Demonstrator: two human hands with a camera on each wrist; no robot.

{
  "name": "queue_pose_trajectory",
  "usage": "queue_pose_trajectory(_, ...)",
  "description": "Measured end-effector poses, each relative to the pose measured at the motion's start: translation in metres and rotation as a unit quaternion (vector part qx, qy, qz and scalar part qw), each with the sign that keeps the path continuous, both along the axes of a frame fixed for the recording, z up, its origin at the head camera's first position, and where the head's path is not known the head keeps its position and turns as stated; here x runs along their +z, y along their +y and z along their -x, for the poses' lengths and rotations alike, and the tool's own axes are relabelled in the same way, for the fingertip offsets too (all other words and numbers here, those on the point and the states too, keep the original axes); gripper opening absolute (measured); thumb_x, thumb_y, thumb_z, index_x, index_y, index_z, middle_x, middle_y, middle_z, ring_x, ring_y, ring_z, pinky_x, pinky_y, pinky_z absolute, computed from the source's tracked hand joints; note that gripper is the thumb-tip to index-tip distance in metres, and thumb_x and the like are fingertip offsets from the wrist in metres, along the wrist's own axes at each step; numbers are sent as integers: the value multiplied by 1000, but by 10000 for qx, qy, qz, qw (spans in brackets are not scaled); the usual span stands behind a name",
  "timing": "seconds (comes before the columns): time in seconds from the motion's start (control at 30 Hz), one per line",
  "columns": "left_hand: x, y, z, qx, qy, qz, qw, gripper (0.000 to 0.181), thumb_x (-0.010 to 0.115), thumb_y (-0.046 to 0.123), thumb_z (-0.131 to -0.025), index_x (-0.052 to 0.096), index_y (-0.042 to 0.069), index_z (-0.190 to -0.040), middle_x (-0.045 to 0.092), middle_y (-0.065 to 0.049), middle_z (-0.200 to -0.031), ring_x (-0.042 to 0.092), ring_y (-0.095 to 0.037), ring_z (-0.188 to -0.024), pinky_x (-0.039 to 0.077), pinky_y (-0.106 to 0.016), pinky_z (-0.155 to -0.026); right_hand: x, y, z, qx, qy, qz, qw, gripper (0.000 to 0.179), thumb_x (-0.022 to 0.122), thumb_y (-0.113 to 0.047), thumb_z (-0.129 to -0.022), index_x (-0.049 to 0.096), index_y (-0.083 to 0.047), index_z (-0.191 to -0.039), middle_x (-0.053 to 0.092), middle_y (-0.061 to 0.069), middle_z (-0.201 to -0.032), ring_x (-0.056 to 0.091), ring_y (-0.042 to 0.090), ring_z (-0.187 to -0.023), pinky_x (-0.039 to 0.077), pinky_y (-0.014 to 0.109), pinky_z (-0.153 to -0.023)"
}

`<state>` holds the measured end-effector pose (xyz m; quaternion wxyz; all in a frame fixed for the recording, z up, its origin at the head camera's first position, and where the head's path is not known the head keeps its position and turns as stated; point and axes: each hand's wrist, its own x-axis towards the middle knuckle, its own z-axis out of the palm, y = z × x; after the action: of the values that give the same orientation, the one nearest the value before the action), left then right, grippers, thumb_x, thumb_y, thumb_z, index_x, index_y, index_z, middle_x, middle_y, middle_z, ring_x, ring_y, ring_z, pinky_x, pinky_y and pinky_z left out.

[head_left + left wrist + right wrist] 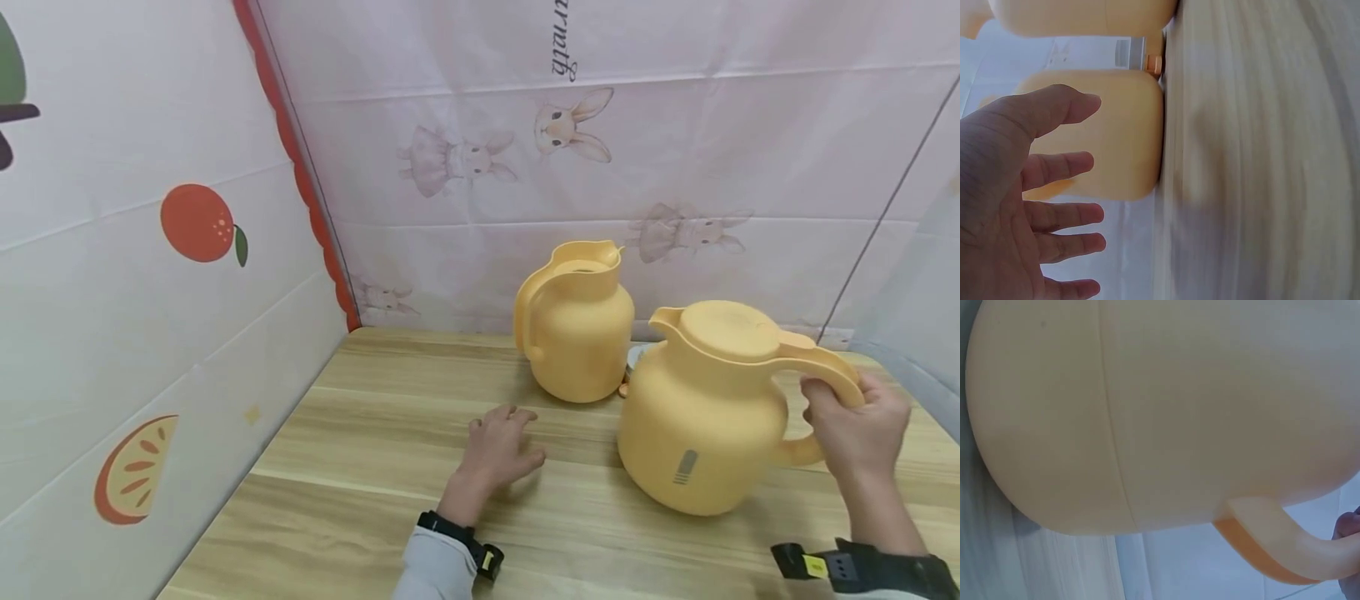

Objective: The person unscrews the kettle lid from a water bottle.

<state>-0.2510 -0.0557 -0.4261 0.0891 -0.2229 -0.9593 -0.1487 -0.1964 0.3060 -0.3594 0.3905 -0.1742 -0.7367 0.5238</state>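
Observation:
My right hand (862,421) grips the handle of a large yellow thermos jug (701,425), which has its round lid on and its spout pointing left. In the right wrist view the jug's body (1166,419) fills most of the picture, with only a bit of the hand at the handle. My left hand (498,450) is low over the table, palm toward the jugs, fingers spread and nothing in them. Beyond it stands a second yellow jug (581,333), upright, handle to the left and its mouth uncovered.
Between the two jugs, partly hidden behind them, a small silver-and-orange object (1138,56) shows near the tabletop. The wooden table (360,433) meets a white printed wall covering (247,350) at the left and a pink rabbit-print one (465,258) at the back.

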Motion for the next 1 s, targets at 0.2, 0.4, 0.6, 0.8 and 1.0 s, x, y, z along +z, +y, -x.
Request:
queue_pose_trajectory(0.2,1,-10,-1,34,42,-37,10000,52,67,42,-79,58,15,-122,52,-16,-126,47,-32,-116,37,-55,-86,3,-18,3,177,58,127,9997,24,63,-4,-79,59,-20,-62,51,-8,-47,48,2,-38,36,14,-37)
queue_pose_trajectory(0.4,1,-20,-2,61,82,-114,9999,51,68,39,-78,59,14,-121,53,-17,-125,47,-32,-116,37,-56,-85,3,-34,9,330,56,5,9994,19,63,-5,-80,58,-14,-65,50,-7,-47,48,3,-39,37,16,-36)
queue_pose_trajectory(0.6,0,-29,-2,108,59,-214,9997,51,68,38,-78,59,13,-121,52,-17,-125,47,-33,-115,37,-56,-85,1,-45,13,525,25,83,9986,17,64,-3,-80,57,-11,-65,51,-6,-49,50,4,-40,38,16,-37)
queue_pose_trajectory(0.8,1,-39,0,231,-56,-332,9992,52,70,37,-77,58,12,-121,51,-18,-125,47,-35,-115,36,-57,-86,-3,-55,15,852,102,183,9961,17,66,-4,-81,55,-7,-68,50,-3,-54,51,5,-44,41,15,-42)
queue_pose_trajectory(1.0,2,-48,-1,376,-142,-433,9983,52,70,37,-77,58,11,-122,51,-18,-126,48,-36,-114,35,-58,-88,-4,-66,16,1281,264,61,9914,18,67,-10,-84,54,-6,-73,51,-3,-58,50,6,-49,42,15,-45)
